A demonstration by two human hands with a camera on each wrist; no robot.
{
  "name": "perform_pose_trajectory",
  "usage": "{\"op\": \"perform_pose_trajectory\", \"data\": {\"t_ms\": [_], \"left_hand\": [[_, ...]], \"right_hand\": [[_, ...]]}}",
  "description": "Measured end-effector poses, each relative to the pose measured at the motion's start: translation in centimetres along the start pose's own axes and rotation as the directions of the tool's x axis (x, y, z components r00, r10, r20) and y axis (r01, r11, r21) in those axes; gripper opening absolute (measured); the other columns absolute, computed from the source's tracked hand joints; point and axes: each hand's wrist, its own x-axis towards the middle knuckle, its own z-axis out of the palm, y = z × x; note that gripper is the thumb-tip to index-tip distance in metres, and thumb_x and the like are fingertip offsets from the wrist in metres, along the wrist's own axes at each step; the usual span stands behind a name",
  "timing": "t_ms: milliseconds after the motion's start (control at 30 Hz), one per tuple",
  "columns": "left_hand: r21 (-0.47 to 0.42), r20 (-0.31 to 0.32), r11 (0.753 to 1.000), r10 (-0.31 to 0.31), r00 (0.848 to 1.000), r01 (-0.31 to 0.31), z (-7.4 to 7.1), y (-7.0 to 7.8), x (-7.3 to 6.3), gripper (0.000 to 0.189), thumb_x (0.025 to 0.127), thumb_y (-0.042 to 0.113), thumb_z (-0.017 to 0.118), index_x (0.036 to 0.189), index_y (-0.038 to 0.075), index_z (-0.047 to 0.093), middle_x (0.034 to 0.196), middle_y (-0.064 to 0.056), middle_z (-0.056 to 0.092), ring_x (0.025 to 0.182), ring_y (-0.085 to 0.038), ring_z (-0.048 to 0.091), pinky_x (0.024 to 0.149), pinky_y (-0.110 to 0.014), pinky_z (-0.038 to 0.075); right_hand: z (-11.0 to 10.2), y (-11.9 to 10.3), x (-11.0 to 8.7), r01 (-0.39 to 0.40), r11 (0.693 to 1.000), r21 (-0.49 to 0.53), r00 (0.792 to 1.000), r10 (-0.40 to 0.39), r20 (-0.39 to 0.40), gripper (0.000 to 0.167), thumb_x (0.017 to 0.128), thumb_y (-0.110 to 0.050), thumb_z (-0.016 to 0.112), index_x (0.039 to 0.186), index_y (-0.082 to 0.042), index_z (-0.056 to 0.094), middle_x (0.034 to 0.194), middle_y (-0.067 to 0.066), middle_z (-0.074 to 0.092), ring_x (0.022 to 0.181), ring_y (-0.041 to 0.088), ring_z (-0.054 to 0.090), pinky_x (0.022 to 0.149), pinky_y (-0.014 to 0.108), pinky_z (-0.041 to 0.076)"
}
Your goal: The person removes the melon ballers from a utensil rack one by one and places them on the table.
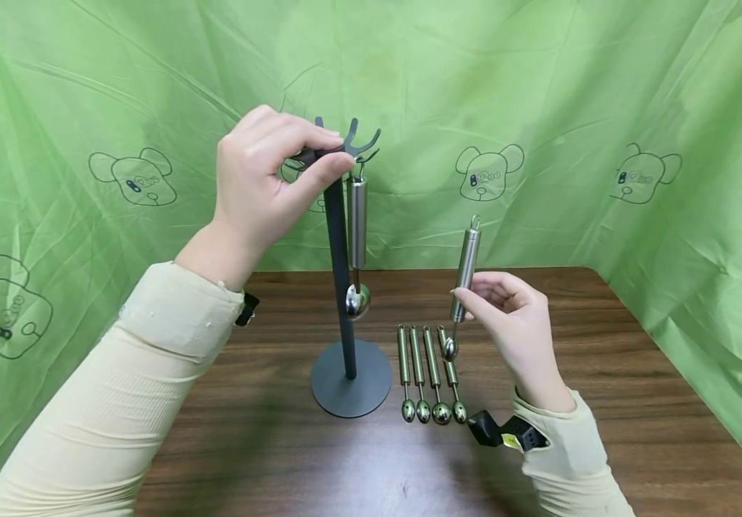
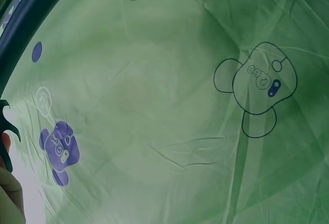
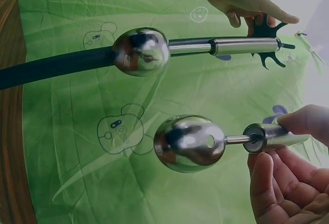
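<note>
Right hand [image 1: 506, 316]: grip pinches the held melon baller [image 1: 466, 269] by the lower half of its steel handle, thumb against fingertips. The baller is off the tabletop [image 1: 268, 445], right of centre in the frame, its bowl down and wire loop [image 1: 475, 222] up, clear of the fingers. Long axis: near upright, loop end leaning slightly right.

Left hand [image 1: 261, 172]: grip pinches the hook crown [image 1: 354, 149] atop the dark stand [image 1: 339, 273], upper centre of the frame; prongs stick out past the fingertips on the right.

Key relation, as judged: from the loop, the prongs lie up and to the left, well apart. The right hand alone has the baller; the left is nearer the prongs. A hung melon baller [image 1: 358, 222] dangles from the crown's right side, between post and held piece. In the right wrist view the two handles run roughly parallel, bowls toward the left edge.

Four melon ballers [image 1: 432, 357] lie side by side, lower centre-right. The held bowl overlaps the rightmost handle in the head view; clearance there cannot be told.
</note>
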Motion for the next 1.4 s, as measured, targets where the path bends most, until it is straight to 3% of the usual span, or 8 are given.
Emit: {"op": "perform_pose_trajectory", "data": {"t_ms": [433,667,1200,1400], "left_hand": [[0.070,-0.016,0.998,0.012,1.000,-0.011,0.3,0.3,0.0,0.065,0.090,0.067,0.053,0.084,0.007,0.078,0.082,-0.008,0.077,0.070,-0.024,0.061,0.067,-0.031,0.041],[0.085,-0.027,0.996,0.008,1.000,-0.005,0.5,0.6,0.0,0.064,0.089,0.067,0.055,0.082,0.007,0.078,0.082,-0.007,0.077,0.069,-0.024,0.057,0.066,-0.028,0.037],[0.130,-0.073,0.990,-0.038,0.997,0.047,0.8,1.2,-0.2,0.078,0.085,0.076,0.048,0.077,0.003,0.075,0.076,-0.010,0.074,0.067,-0.028,0.052,0.065,-0.035,0.039],[0.154,-0.083,0.987,-0.041,0.996,0.053,1.1,1.4,-0.1,0.081,0.083,0.079,0.046,0.076,0.003,0.075,0.074,-0.011,0.072,0.066,-0.029,0.050,0.064,-0.037,0.039]], "right_hand": [[-1.8,2.2,-1.1,-0.117,0.992,-0.035,0.989,0.113,-0.097,0.009,0.085,-0.003,0.075,0.092,-0.005,0.071,0.077,-0.002,0.075,0.058,0.010,0.065,0.063,0.023,0.057],[-2.6,3.3,-1.4,-0.174,0.981,-0.086,0.978,0.163,-0.128,0.011,0.084,-0.008,0.078,0.093,-0.007,0.072,0.077,-0.004,0.074,0.058,0.009,0.065,0.065,0.023,0.057],[-3.7,4.8,-1.8,-0.214,0.962,-0.168,0.973,0.195,-0.123,0.008,0.087,-0.004,0.074,0.093,-0.006,0.070,0.070,-0.013,0.070,0.057,0.004,0.063,0.062,0.020,0.054],[-4.0,5.3,-1.6,-0.224,0.951,-0.215,0.973,0.207,-0.100,0.018,0.088,-0.006,0.073,0.101,0.004,0.067,0.072,-0.016,0.069,0.057,0.004,0.063,0.062,0.020,0.054]]}}
